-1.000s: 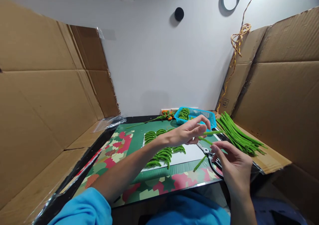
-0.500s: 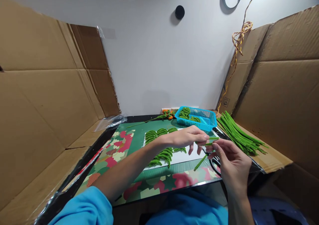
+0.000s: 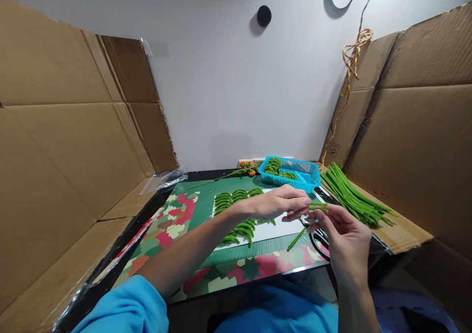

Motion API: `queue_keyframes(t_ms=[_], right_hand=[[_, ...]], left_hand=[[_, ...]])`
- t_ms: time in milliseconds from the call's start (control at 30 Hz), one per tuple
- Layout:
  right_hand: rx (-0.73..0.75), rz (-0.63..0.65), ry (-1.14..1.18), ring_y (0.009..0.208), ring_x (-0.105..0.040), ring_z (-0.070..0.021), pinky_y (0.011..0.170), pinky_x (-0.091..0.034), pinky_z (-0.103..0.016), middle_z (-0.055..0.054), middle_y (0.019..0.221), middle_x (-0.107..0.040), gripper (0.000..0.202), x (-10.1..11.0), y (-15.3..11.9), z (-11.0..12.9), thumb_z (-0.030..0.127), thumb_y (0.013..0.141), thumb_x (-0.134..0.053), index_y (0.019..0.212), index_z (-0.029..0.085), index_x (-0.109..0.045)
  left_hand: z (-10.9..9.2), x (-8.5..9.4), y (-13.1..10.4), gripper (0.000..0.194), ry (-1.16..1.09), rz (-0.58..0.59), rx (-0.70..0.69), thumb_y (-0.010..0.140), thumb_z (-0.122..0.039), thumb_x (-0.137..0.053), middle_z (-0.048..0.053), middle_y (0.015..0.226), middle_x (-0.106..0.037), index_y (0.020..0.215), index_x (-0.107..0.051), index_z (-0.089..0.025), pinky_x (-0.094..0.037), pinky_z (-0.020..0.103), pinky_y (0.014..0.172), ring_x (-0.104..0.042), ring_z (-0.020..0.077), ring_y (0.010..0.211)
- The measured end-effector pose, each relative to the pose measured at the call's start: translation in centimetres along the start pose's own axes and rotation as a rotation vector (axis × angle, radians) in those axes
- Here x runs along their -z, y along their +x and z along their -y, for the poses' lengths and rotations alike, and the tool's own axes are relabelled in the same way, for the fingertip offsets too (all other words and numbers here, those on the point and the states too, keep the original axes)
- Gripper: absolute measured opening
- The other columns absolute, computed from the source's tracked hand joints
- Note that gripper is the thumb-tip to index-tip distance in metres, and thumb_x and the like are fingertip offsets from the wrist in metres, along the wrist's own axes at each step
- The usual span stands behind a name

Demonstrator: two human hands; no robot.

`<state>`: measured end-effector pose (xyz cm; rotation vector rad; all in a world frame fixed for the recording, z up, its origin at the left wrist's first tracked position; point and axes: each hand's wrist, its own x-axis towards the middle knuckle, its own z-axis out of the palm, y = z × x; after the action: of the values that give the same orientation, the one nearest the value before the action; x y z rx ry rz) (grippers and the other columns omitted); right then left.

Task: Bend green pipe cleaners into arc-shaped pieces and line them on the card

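My left hand (image 3: pixel 282 204) reaches across from the left, its thumb and fingers pinching one end of short green pipe cleaner pieces (image 3: pixel 317 206). The thumb and forefinger of my right hand (image 3: pixel 344 230) close on the other end. Another short green pipe cleaner (image 3: pixel 296 239) slants down from under my right fingers; whether they grip it I cannot tell. Beneath my right hand show the black handles of scissors (image 3: pixel 317 243). Curved green pipe cleaner pieces (image 3: pixel 245 229) lie in rows on a white sheet (image 3: pixel 265 232), partly covered by my left forearm.
A blue basket (image 3: pixel 309 176) holding curled green pieces stands at the back. To its right lies a bundle of long green pipe cleaners (image 3: pixel 354 198). Orange flowers on a green stem (image 3: pixel 249 168) lie behind the green mat (image 3: pixel 201 190). Cardboard walls (image 3: pixel 424 141) flank both sides.
The fingers of my left hand have curled in closer together. The green pieces between my hands have shifted slightly right and show more now. My right hand has hardly moved.
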<state>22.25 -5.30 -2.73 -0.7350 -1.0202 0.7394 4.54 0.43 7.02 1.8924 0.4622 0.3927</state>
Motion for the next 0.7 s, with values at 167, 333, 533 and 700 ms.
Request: queue_keyframes(t_ms=[167,333,533,700], right_hand=[[0.022,-0.047,-0.020,0.050,-0.070,-0.0169,0.049,-0.061,-0.026,-0.006,0.072,-0.079,0.023,0.3,-0.1,-0.2,0.035,0.077,-0.094,0.090,0.019,-0.085],[0.042,-0.007,-0.036,0.051,-0.071,-0.0175,0.050,-0.062,-0.027,-0.005,0.073,-0.080,0.017,0.7,-0.2,-0.3,0.033,0.081,-0.091,0.093,0.021,-0.087],[0.049,-0.001,0.002,0.053,-0.073,-0.0186,0.050,-0.063,-0.027,-0.005,0.074,-0.080,0.017,0.7,-0.4,-0.7,0.031,0.081,-0.091,0.095,0.022,-0.088],[0.022,0.010,0.029,0.054,-0.074,-0.0195,0.051,-0.064,-0.029,-0.006,0.076,-0.081,0.018,0.8,-0.4,-1.3,0.030,0.082,-0.091,0.097,0.021,-0.088]], left_hand=[[0.0,0.0,0.1,0.052,0.070,0.020,-0.023,0.106,-0.057,-0.050,-0.001,0.074,-0.048,0.072,-0.052,-0.018,-0.037,0.030,0.066,-0.043,0.0133,0.069],[0.2,0.0,0.2,0.047,0.075,0.028,-0.012,0.105,-0.052,-0.051,-0.001,0.075,-0.047,0.073,-0.052,-0.018,-0.036,0.030,0.068,-0.042,0.0133,0.070],[0.3,-0.1,0.2,0.046,0.068,0.003,0.014,0.103,-0.051,-0.052,-0.002,0.074,-0.045,0.070,-0.049,-0.018,-0.034,0.030,0.065,-0.039,0.0126,0.068],[0.4,0.0,0.2,0.044,0.084,0.007,-0.011,0.103,-0.045,-0.053,-0.002,0.075,-0.045,0.069,-0.050,-0.018,-0.033,0.030,0.065,-0.038,0.0119,0.068]])
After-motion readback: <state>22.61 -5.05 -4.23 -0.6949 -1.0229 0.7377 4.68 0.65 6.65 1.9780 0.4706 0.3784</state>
